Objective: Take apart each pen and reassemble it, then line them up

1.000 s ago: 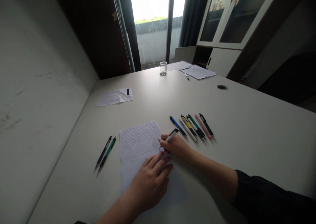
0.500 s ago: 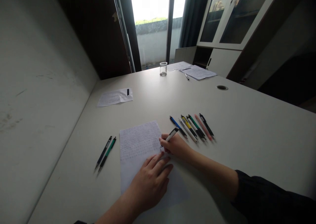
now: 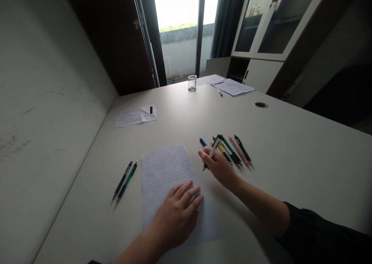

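Observation:
A sheet of paper (image 3: 165, 175) with rows of handwriting on its upper part lies on the white table (image 3: 95, 217). My left hand (image 3: 180, 209) rests flat on the sheet's lower right, fingers stretched out. Off the paper's right edge, my right hand (image 3: 219, 165) grips a white pen (image 3: 214, 147) with black ends, its tip pointing down and left. Just behind that hand lies a row of several pens, among them a yellow and black pen (image 3: 223, 151), a pink pen (image 3: 238, 151) and a black pen (image 3: 243, 149). My right hand partly covers a blue pen (image 3: 202, 142).
Left of the sheet lie a dark pen (image 3: 122, 181) and a green pen (image 3: 127, 182). Farther back are a creased paper (image 3: 136, 116), a glass (image 3: 192, 83), more papers (image 3: 232, 87) with a pen (image 3: 219, 92), and a round table hole (image 3: 260, 105). A wall (image 3: 58, 120) borders the left side.
My right hand has lifted the white pen off the sheet and moved right, towards the row of pens, now partly covering the blue one. My left hand has stayed on the paper.

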Available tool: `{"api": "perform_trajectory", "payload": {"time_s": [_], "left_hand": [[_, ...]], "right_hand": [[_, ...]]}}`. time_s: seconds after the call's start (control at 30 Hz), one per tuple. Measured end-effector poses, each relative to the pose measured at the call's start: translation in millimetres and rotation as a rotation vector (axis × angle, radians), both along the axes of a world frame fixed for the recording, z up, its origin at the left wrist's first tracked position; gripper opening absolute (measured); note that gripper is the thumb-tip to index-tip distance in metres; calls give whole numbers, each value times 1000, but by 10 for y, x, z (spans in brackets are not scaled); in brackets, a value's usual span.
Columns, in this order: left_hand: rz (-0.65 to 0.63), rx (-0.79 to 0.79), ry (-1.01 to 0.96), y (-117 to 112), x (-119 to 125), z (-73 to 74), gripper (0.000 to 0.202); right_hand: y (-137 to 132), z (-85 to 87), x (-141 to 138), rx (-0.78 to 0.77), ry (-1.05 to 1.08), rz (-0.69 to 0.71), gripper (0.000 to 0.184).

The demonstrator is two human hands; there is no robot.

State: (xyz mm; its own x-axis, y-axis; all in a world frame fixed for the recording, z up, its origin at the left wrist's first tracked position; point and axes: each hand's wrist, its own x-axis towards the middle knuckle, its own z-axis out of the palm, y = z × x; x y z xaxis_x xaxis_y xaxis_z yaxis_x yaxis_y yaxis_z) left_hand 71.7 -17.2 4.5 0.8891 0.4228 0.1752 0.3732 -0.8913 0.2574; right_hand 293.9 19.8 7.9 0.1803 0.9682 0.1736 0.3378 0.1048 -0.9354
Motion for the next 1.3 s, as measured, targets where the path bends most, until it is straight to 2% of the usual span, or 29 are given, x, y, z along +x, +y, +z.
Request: {"api": "perform_trajectory", "payload": {"time_s": [0.1, 0.13, 0.3, 0.37, 0.43, 0.6, 0.83, 1.0, 1.3], "left_hand": [[3, 0, 5, -4, -2, 2, 42], [4, -3, 8, -5, -2, 1, 42], [6, -25, 13, -7, -14, -20, 41], [7, -30, 4, -8, -22, -29, 41], [7, -33, -7, -11, -29, -32, 41], [4, -39, -24, -18, -44, -30, 40], [0, -10, -57, -21, -62, -33, 39], [-2, 15, -82, -22, -55, -31, 39], [-8, -17, -63, -23, -54, -62, 39]], "right_hand": [[17, 85, 133, 2, 43, -44, 28], [23, 113, 189, 13, 80, -67, 32], [46, 183, 528, 15, 228, -180, 101], [55, 175, 668, 4, 271, -248, 115], [60, 162, 804, 16, 310, -272, 121], [25, 181, 1106, 27, 306, -314, 128], [-35, 138, 1402, 31, 322, -354, 118], [-17, 50, 1432, -9, 337, -318, 115], [-49, 135, 1357, -30, 330, -310, 120]]}}
